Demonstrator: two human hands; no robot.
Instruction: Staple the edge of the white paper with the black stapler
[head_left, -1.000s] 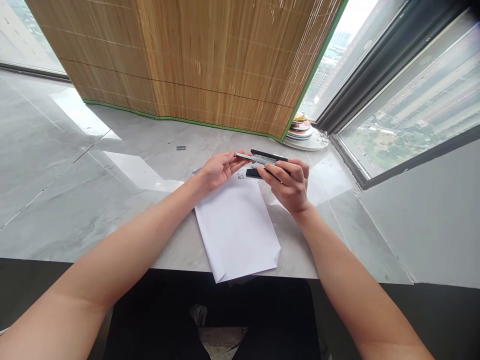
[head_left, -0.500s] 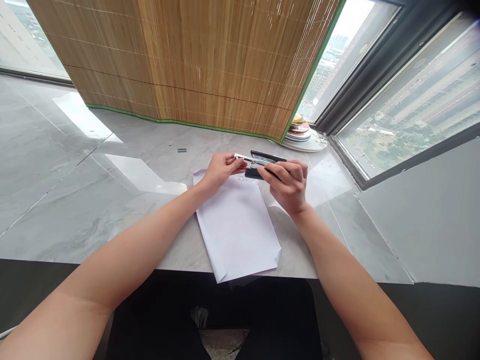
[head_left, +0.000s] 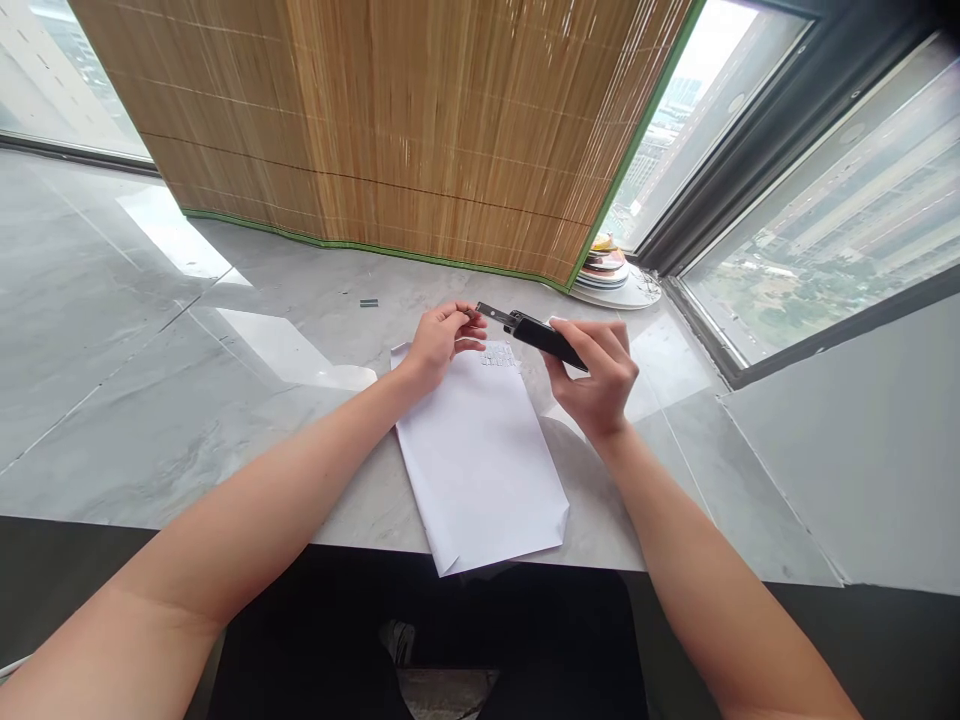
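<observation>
My right hand (head_left: 596, 375) grips a black stapler (head_left: 551, 340) above the far right edge of the paper. The stapler's metal arm (head_left: 493, 313) points left toward my left hand. My left hand (head_left: 437, 345) is over the paper's far left corner, with thumb and index finger pinched and the other fingers loosely curled; what they hold, if anything, is too small to make out. Beneath both hands lies a stack of white paper (head_left: 480, 460), its near corners folded. Many small silvery pieces like staples (head_left: 499, 354) cover its far end.
Two short dark strips (head_left: 368, 302) lie on the grey marbled counter (head_left: 300, 440) left of the paper. A bamboo blind (head_left: 390, 130) hangs along the back. Stacked plates (head_left: 611, 280) stand in the right corner by the window frame (head_left: 720, 150).
The stapler has turned over in my right hand, so its black side now faces up, and it has moved slightly right. My left fingers have come off its metal end.
</observation>
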